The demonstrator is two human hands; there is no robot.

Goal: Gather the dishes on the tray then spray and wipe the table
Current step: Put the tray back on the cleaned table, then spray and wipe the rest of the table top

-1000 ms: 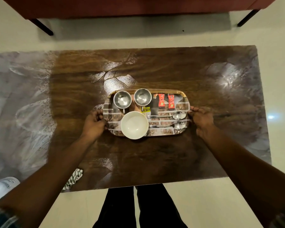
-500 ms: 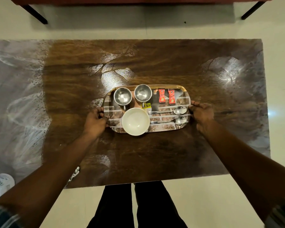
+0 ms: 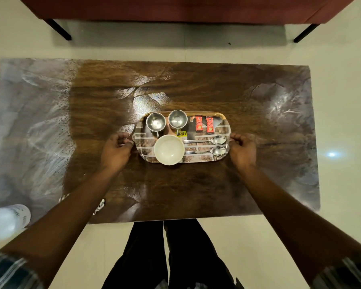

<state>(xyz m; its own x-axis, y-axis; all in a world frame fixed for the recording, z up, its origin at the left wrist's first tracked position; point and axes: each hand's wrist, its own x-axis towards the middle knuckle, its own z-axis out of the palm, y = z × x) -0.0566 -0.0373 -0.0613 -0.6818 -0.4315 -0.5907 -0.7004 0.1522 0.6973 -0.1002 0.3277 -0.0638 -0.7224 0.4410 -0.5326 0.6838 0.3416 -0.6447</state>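
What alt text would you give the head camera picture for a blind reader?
Seen from above, a person's left hand and right hand, fingers curled, sit at the short ends of a tray on a wooden table. It holds two steel cups, a white bowl, two spoons and two red sachets.

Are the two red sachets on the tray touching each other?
Apart. The head view shows a strip of tray between the left sachet and the right sachet.

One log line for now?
left hand: grips tray, left end | right hand: grips right end | bowl, cups, spoons: on tray
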